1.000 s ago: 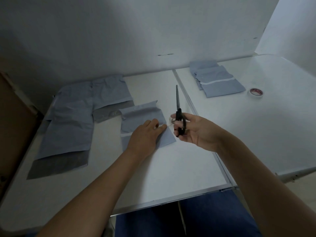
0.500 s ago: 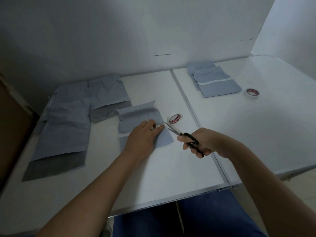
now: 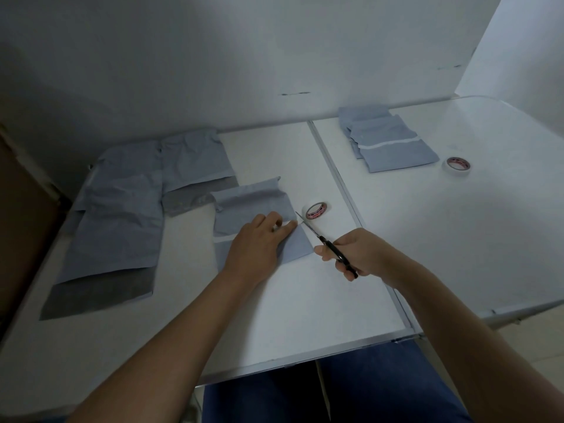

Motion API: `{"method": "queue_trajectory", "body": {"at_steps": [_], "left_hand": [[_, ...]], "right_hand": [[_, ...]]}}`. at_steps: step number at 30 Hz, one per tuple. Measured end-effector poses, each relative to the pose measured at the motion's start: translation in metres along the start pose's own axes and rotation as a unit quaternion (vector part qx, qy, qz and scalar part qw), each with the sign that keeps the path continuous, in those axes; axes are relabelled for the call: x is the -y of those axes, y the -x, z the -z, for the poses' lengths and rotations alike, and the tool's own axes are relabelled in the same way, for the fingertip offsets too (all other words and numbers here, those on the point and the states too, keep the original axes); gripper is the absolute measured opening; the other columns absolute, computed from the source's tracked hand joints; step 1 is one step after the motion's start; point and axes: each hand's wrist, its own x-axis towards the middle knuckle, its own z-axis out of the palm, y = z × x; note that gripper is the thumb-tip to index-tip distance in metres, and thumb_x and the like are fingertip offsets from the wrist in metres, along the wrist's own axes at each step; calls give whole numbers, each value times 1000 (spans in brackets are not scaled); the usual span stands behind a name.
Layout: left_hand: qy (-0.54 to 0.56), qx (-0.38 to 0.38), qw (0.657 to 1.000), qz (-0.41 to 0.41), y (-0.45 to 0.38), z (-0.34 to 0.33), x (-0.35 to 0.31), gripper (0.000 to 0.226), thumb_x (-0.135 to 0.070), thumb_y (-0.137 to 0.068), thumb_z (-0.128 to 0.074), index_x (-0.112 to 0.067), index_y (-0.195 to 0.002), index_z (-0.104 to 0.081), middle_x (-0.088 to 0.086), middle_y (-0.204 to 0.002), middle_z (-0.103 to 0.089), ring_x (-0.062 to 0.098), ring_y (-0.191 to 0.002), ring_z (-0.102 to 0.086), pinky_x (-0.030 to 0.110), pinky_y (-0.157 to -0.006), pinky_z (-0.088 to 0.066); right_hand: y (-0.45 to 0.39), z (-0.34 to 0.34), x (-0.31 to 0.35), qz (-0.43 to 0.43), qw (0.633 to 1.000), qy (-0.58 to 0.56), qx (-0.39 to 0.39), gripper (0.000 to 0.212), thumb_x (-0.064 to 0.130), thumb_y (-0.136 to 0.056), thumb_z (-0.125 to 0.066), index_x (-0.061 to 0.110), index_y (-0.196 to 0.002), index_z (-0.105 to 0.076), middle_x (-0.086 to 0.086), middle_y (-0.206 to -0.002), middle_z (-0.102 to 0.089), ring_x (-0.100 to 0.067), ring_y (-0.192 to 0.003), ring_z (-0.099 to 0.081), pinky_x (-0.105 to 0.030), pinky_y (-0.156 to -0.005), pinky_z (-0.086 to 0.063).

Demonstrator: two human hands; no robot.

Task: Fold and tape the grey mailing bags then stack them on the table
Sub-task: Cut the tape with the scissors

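A folded grey mailing bag (image 3: 253, 206) lies flat near the middle of the left table (image 3: 290, 300), a strip of white tape (image 3: 224, 238) running across it. Our left hand (image 3: 254, 250) rests on the bag, palm down, fingers straight and pressing beside the tape line. Our right hand (image 3: 358, 254) curls around the black handles of a pair of scissors (image 3: 323, 241); the blades point up and left, with their tips at the bag's right edge, just beside our left fingertips (image 3: 291, 225). We cannot tell whether the blades are parted.

A roll of tape (image 3: 316, 210) lies just beyond the scissor tips, near the left table's right edge. Unfolded grey mailing bags (image 3: 122, 215) overlap along the left table's far left side, their darker flaps toward us.

On the adjoining right table (image 3: 457, 239), a stack of folded, taped bags (image 3: 390, 138) sits near the far left corner, with a second tape roll (image 3: 458, 164) just to its right. Our legs in blue trousers (image 3: 305, 395) show below the near edge.
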Motion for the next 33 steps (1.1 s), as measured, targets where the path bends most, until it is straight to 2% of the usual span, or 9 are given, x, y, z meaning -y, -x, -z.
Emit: {"method": "queue_trajectory", "body": {"at_steps": [3,7,10,20,25,27,29,30,33], "left_hand": [[3,-1,1000,2,1,1,-1,56,-16,-79,-33,-17,-126,-62,5,-103,-56,24,-80,-49,31,-54,-36],[9,6,1000,11,1,3,-3,54,-18,-82,-31,-18,-127,-62,5,-103,-56,24,-81,-49,32,-55,-38],[5,17,1000,18,1,2,-2,52,-20,-85,-32,-20,-129,-60,4,-106,-55,24,-84,-49,33,-58,-40],[7,18,1000,17,1,1,-1,48,-17,-86,-42,-20,-131,-58,3,-107,-54,23,-85,-49,32,-58,-40],[9,18,1000,16,1,4,-3,54,-19,-84,-31,-18,-129,-61,4,-106,-56,23,-84,-50,30,-58,-40],[11,21,1000,18,1,4,-3,55,-21,-84,-29,-18,-128,-61,4,-106,-56,23,-84,-50,32,-58,-41],[6,24,1000,19,1,4,-3,55,-20,-84,-29,-18,-127,-62,4,-106,-57,23,-84,-51,31,-58,-41],[6,25,999,19,1,4,-3,54,-20,-84,-29,-18,-127,-62,4,-105,-57,23,-84,-52,31,-58,-40],[17,23,999,21,1,5,-4,54,-19,-84,-30,-18,-127,-62,5,-104,-57,24,-83,-53,30,-58,-41]], "right_hand": [[0,-4,-4,21,1000,-17,2,45,38,-82,-68,-3,-99,-71,-23,-83,-67,-17,-48,-48,-20,-45,-38],[2,-6,-9,45,999,0,-18,36,38,-82,-74,2,-83,-73,-5,-56,-57,-15,-44,-48,-23,-52,-44],[3,-7,-12,59,998,11,-24,30,35,-83,-74,5,-75,-71,-3,-52,-56,-13,-43,-50,-23,-54,-47],[-1,-6,-16,65,997,1,-32,24,31,-84,-74,8,-77,-72,-2,-52,-58,-12,-43,-51,-22,-54,-49],[-10,1,-13,56,997,-2,-50,24,26,-83,-75,3,-90,-72,-2,-53,-62,-16,-44,-57,-40,-69,-56],[-13,6,-6,64,995,32,-67,22,24,-86,-73,6,-97,-66,1,-54,-65,-14,-43,-60,-34,-59,-59],[-15,13,0,88,989,79,-88,17,22,-88,-71,14,-94,-57,3,-59,-68,-11,-42,-63,-20,-41,-47],[-17,17,3,97,985,106,-98,14,21,-89,-68,17,-89,-55,6,-64,-69,-11,-45,-65,-18,-39,-44],[-24,26,7,113,940,287,-144,17,31,-87,-68,18,-80,-60,1,-70,-68,-14,-55,-69,-25,-55,-54]]}}
